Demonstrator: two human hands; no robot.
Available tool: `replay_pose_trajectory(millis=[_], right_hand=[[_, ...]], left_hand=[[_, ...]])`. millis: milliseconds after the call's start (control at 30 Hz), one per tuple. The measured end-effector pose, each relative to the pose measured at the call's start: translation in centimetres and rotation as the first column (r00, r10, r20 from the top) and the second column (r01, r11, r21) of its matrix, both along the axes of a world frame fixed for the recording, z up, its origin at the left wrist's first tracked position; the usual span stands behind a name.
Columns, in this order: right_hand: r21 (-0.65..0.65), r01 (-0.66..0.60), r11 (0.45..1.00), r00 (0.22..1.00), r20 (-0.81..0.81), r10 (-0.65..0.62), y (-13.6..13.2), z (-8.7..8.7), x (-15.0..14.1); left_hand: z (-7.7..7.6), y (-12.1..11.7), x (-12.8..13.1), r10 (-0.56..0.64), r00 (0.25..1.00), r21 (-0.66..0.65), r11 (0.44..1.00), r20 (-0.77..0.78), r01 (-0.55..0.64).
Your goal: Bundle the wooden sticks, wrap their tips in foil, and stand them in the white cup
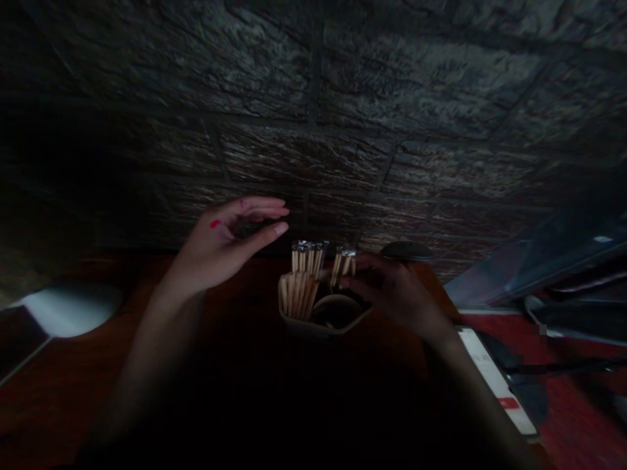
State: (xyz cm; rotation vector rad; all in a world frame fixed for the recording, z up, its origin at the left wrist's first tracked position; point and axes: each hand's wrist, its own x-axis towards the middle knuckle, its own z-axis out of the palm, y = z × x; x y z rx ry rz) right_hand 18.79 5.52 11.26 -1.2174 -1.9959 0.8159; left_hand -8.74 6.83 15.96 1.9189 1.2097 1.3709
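A small tan holder (289, 313) stands on a dark wooden table (98, 378), with several thin wooden sticks (304, 269) upright in it. My left hand (223, 245) hovers above and to the left of the holder, fingers stretched out and apart, holding nothing. My right hand (399, 294) rests against the holder's right side, its fingers curled at the sticks there; the dim light hides whether they pinch any.
A dark stone-brick wall (343, 117) rises right behind the table. A white rounded object (68, 310) lies at the left. To the right are a white card with a red mark (494, 378), dark plastic-covered items (563, 261) and a red surface (582, 424).
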Motion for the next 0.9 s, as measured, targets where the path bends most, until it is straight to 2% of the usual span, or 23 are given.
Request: replay_pose_trajectory(millis=[133, 367, 633, 900], right_hand=[[0.012, -0.009, 1.000, 1.000, -0.002, 0.009, 0.3, -0.4, 0.1], [0.027, -0.053, 0.998, 0.999, -0.009, 0.053, 0.5, -0.3, 0.1], [0.035, -0.001, 0.999, 0.999, 0.039, 0.000, 0.8, -0.7, 0.4], [0.065, -0.013, 0.998, 0.999, 0.051, 0.010, 0.7, -0.7, -0.1]], left_hand=[[0.1, -0.2, 0.4, 0.029, 0.999, 0.033, 0.999, -0.038, -0.028], [0.5, -0.8, 1.0, -0.008, 0.999, 0.089, 0.996, -0.038, 0.011], [1.4, 0.2, 1.6, -0.200, 0.980, 0.021, 0.979, -0.009, 0.200], [1.3, 0.5, 1.1, -0.113, 0.993, 0.044, 0.992, -0.032, 0.115]])
